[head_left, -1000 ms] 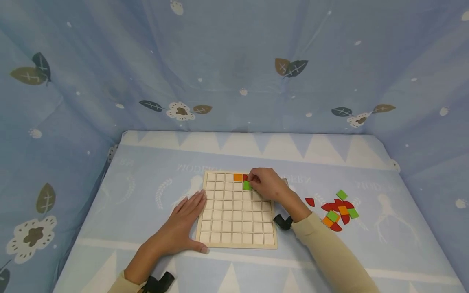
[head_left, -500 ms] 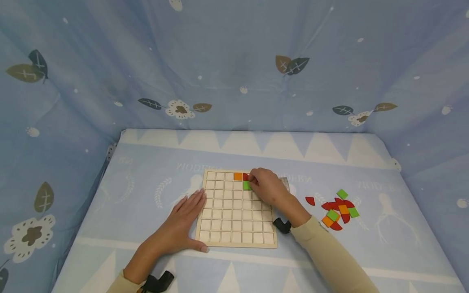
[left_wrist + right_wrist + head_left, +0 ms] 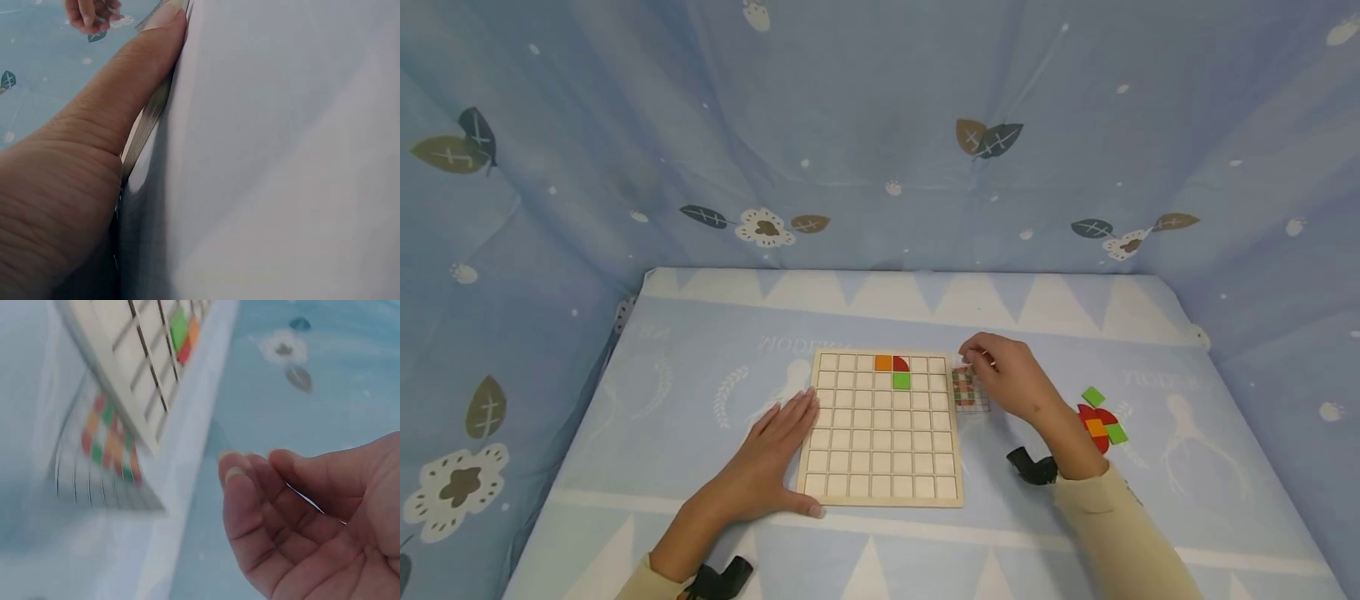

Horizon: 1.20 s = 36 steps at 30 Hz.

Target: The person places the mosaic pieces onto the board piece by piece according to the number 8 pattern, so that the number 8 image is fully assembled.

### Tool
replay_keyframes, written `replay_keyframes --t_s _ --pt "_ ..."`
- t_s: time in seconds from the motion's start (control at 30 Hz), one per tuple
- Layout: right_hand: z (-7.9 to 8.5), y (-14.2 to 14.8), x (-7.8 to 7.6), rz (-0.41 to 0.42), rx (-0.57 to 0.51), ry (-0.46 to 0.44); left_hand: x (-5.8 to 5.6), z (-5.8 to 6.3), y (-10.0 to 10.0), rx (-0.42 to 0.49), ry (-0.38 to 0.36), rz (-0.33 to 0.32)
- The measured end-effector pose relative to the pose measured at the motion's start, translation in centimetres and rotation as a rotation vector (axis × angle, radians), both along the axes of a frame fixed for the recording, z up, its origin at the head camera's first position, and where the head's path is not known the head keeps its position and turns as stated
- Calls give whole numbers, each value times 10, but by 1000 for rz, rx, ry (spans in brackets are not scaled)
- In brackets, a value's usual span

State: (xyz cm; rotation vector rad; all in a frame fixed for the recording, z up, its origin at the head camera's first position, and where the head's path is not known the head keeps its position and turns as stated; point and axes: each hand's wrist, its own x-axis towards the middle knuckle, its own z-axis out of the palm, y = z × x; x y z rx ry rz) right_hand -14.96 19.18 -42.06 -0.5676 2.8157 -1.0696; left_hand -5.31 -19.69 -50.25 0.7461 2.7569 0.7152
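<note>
Touching the grid board (image 3: 880, 454) beside it, the left grip (image 3: 767, 467) lies spread. The right grip (image 3: 1009, 377) is released, loosely curled, near a patterned card (image 3: 964, 392).

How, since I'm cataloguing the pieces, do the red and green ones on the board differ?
The red piece has a rounded edge; the green piece is square. The red piece sits in the board's top row; the green piece sits one row below. Both lie in single cells of the same column.
</note>
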Motion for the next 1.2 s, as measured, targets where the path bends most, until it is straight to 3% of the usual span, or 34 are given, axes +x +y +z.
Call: replay_keyframes --t_s 0.4,0.57,0.77,0.93,1.2 --pt "14 80 40 -104 60 -74 -4 -2 2 -12 13 -15" --pt "12 103 54 -135 78 -85 -4 -1 4 -9 12 -12" --pt "-1 109 65 -167 156 -104 -2 1 3 -31 -8 -8" --pt "-20 99 63 -169 248 -86 -1 2 2 -25 -8 -8" --pt "-36 80 44 -99 434 -6 1 1 2 -10 20 -11"
